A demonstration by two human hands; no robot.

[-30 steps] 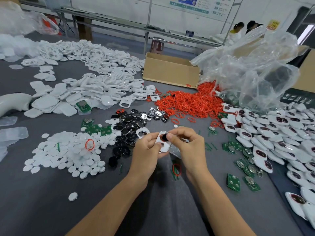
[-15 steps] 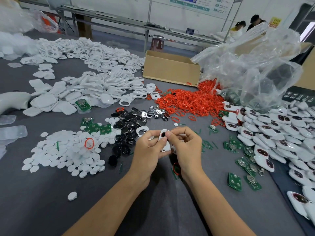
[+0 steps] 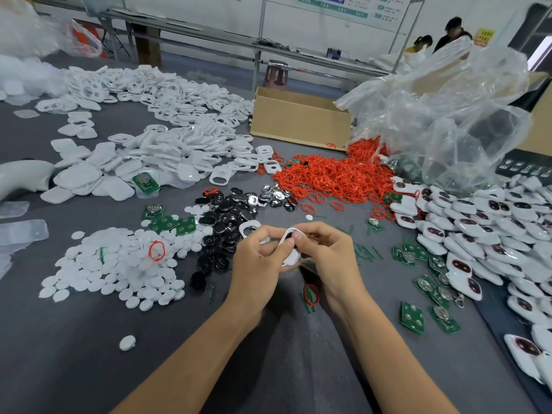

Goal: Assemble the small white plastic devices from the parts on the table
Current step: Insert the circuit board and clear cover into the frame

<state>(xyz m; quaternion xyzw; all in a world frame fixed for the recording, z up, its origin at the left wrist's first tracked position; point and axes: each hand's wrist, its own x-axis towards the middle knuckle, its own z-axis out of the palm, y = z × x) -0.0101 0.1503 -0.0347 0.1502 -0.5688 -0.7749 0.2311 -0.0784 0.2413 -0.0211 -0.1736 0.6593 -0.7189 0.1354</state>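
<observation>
A small white plastic shell [image 3: 291,253] is held above the grey table [image 3: 89,339], pinched between my left hand [image 3: 258,261] and my right hand [image 3: 327,256]. Both thumbs press on its upper end, and my fingers hide most of it. Another white shell with a window [image 3: 248,228] lies on the table just behind my left hand. Black oval lenses [image 3: 222,228] lie scattered behind my hands. White round discs [image 3: 119,264] form a heap at the left. Red rubber rings [image 3: 334,177] are piled at centre back. Green circuit boards [image 3: 413,316] lie at the right.
Assembled white devices [image 3: 484,234] are heaped along the right edge. White shells [image 3: 167,153] cover the back left. A cardboard box [image 3: 298,121] and a clear plastic bag [image 3: 448,115] stand behind the rings. A red ring [image 3: 310,294] lies under my right wrist. Two people stand far back.
The dark lens that my right fingers held at the shell's opening is hidden now. Both thumbs have closed over the shell's top end, and my hands stay in place.
</observation>
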